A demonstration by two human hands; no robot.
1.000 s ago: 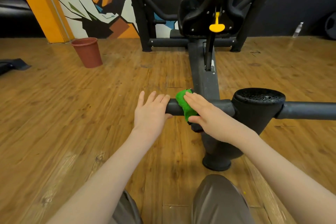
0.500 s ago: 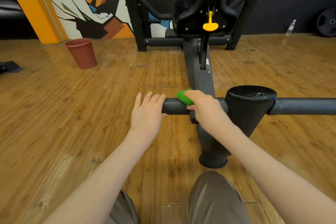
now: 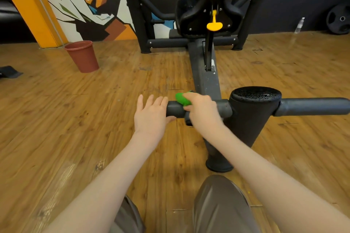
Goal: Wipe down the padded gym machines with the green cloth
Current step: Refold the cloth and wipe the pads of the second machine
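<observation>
Wiping the left arm of the padded bar

The right hand [image 3: 200,108] curls its fingers [image 3: 191,96] around the bunched bright green cloth [image 3: 182,98], pressing it onto the black foam-padded horizontal bar [image 3: 175,108]. Just beyond those fingers, the left hand [image 3: 151,117] rests fingers spread and flat over the bar's end, steadying it. Best to keep the cloth wrapped snug and draw it outward toward the left fingertips, turning the wrist to reach the underside.
</observation>
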